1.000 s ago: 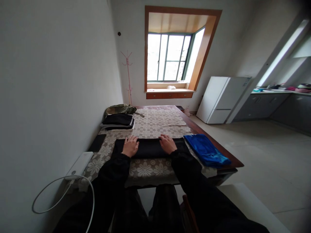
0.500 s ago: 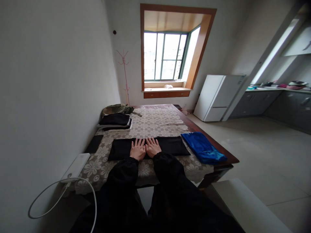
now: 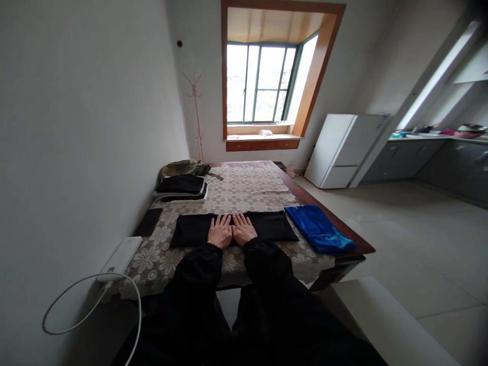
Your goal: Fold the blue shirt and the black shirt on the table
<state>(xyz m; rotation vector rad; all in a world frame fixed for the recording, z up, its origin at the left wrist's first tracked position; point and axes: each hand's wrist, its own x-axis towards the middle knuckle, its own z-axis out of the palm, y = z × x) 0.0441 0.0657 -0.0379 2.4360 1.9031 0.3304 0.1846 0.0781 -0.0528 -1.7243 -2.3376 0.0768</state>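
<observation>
Lace-covered counter (image 3: 251,190) along the wall: folded black garment (image 3: 190,230) at near edge, left hand (image 3: 220,233) and right hand (image 3: 242,230) pressed flat, open, side by side on it, gripping nothing; blue cloth (image 3: 318,230) right; stacked clothes (image 3: 182,186) far left.

Daylight enters through wood-framed bay window (image 3: 263,84) ahead of me, panes blown out white. Room otherwise dim; my black sleeves lose detail in shadow. Wide-angle lens bends walls, darkens corners. Focus acceptably sharp, no motion blur.
</observation>
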